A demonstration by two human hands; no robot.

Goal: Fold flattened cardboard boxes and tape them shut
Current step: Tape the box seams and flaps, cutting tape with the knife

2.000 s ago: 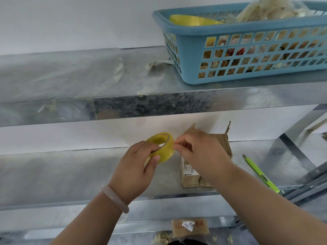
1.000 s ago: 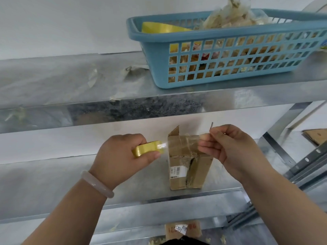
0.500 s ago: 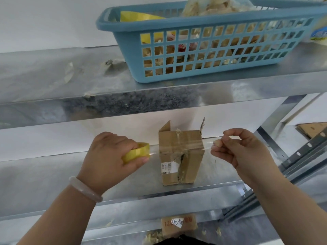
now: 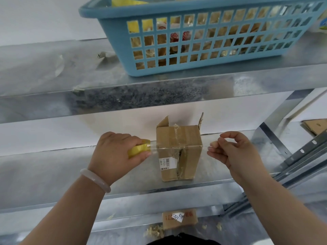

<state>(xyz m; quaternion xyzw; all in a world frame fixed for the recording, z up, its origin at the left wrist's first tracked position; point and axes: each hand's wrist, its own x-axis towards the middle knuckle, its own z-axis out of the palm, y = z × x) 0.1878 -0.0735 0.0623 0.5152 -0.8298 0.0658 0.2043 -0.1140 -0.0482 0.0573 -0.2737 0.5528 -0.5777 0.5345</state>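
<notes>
A small brown cardboard box (image 4: pixel 178 152) stands upright near the front edge of the metal shelf (image 4: pixel 53 165). Its front seam is ragged under old clear tape, a barcode label sits at the seam's 9 o'clock, and two flaps stick up at the back. At the box's 9 o'clock the left hand (image 4: pixel 115 156), knuckles up, grips a yellow tape roll (image 4: pixel 138 150). At its 3 o'clock the right hand (image 4: pixel 233 152) pinches the end of the clear tape strip (image 4: pixel 205 146), stretched taut across the box's front top edge.
</notes>
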